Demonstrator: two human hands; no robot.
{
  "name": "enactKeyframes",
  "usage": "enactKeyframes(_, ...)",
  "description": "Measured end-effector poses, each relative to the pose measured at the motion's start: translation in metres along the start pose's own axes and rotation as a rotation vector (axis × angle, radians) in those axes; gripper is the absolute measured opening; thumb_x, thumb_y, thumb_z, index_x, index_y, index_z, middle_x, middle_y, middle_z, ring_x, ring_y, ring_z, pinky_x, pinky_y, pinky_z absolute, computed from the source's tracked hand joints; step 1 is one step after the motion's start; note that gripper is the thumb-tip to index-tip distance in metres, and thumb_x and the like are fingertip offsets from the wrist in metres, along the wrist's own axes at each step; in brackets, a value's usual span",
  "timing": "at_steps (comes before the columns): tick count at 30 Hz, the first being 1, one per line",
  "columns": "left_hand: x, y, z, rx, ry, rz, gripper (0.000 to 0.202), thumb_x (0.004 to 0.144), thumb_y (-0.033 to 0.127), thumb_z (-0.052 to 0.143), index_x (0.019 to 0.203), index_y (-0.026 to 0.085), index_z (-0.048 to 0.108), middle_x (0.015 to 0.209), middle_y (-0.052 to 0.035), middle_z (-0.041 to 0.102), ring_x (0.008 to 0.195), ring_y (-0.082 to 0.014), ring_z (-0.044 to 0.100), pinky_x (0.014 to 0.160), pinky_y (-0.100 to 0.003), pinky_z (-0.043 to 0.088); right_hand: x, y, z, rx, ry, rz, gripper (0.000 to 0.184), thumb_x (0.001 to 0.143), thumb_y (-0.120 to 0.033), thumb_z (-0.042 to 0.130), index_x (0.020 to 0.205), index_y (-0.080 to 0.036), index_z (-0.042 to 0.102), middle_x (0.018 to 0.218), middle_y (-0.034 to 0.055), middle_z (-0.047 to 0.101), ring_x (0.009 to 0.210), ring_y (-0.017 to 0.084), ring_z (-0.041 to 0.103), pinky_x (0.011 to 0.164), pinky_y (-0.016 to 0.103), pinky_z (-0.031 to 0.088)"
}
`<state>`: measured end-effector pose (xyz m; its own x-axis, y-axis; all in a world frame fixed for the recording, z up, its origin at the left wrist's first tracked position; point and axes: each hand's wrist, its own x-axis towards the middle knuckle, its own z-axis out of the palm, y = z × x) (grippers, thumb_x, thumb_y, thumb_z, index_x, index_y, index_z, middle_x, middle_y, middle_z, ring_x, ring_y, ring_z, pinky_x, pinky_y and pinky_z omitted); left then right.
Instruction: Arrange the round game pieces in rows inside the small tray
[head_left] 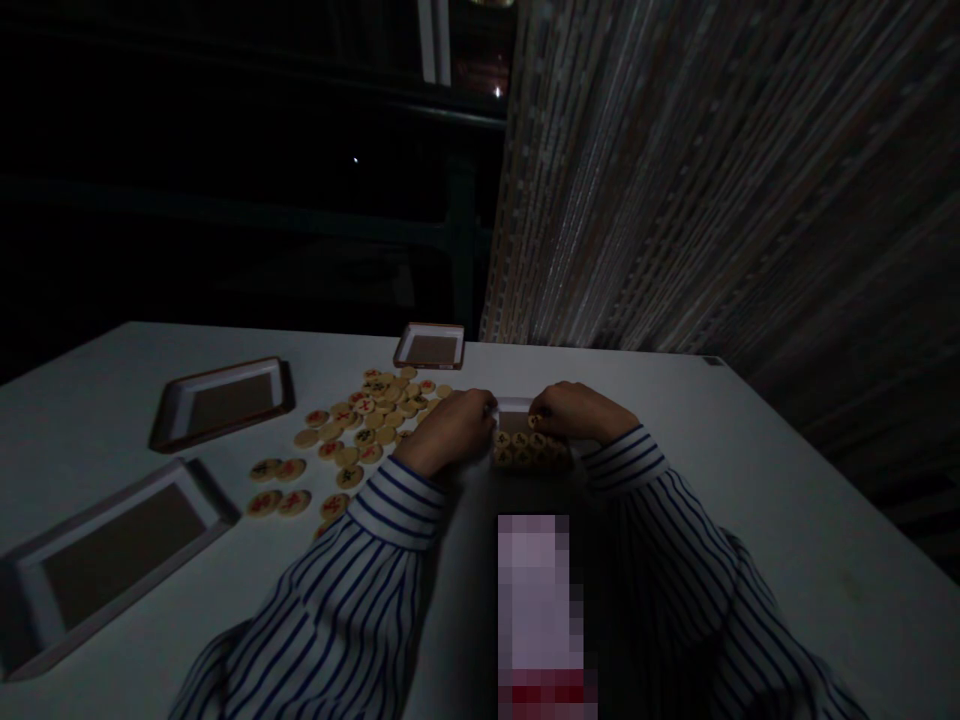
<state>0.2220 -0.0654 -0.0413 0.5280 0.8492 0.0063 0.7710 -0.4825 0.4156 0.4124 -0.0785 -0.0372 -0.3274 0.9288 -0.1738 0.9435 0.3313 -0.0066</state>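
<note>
A small box (515,405) with pale inner walls lies in front of me on the white table. Rows of round xiangqi pieces (520,440) fill its near part, while brown base shows behind them. My left hand (459,428) is closed at the box's left side, fingertips at its far left corner. Over the right part, my right hand (581,410) pinches one xiangqi piece (535,421) between thumb and fingers. To the left of the box, a heap of loose xiangqi pieces (386,420) with red or dark characters spreads out, some face down.
At the left stand a large shallow tray (127,540) and a medium tray (225,400). A smaller tray (430,350) sits near the far edge of the white table (757,520). Behind it hangs a string curtain (600,180). The room is dim.
</note>
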Motion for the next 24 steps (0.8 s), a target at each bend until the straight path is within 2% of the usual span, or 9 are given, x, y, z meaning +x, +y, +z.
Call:
enactKeyframes(8,-0.0015,-0.0011,0.0006,-0.015,0.015,0.027,0.033,0.077,0.021,0.043,0.102,0.015,0.063,0.101,-0.0142,0.066,0.092,-0.0237,0.06,0.076,-0.031,0.044,-0.001,0.0004,-0.0006,0.0,-0.006,-0.002,0.028,0.078,-0.027,0.048,0.096,-0.021,0.068,0.092,0.0086,0.068,0.084,0.021,0.062,0.067,0.027,0.041)
enactKeyframes(17,-0.001,-0.0007,-0.0008,-0.011,-0.017,0.005,0.032,0.075,0.019,0.044,0.101,0.017,0.064,0.096,-0.0119,0.068,0.088,-0.0227,0.061,0.073,-0.03,0.044,-0.0023,-0.0005,-0.0036,0.027,-0.035,0.018,0.028,0.078,-0.029,0.05,0.098,-0.022,0.068,0.094,0.0071,0.068,0.086,0.019,0.062,0.068,0.026,0.041)
enactKeyframes(20,-0.0012,-0.0015,0.0,0.004,0.005,0.019,0.033,0.076,0.021,0.043,0.101,0.016,0.064,0.098,-0.0141,0.067,0.09,-0.025,0.061,0.073,-0.032,0.044,-0.0031,0.0012,-0.0055,0.034,-0.02,0.012,0.028,0.08,-0.032,0.049,0.099,-0.021,0.068,0.096,0.0077,0.068,0.087,0.02,0.062,0.069,0.026,0.042)
enactKeyframes(24,-0.0006,-0.0028,0.0015,-0.003,0.004,0.009,0.031,0.076,0.022,0.044,0.1,0.018,0.064,0.097,-0.0124,0.067,0.089,-0.0228,0.061,0.073,-0.029,0.043,-0.003,0.0038,-0.0061,0.018,0.025,0.003,0.028,0.08,-0.028,0.047,0.1,-0.021,0.066,0.101,0.0078,0.067,0.092,0.021,0.06,0.073,0.028,0.041)
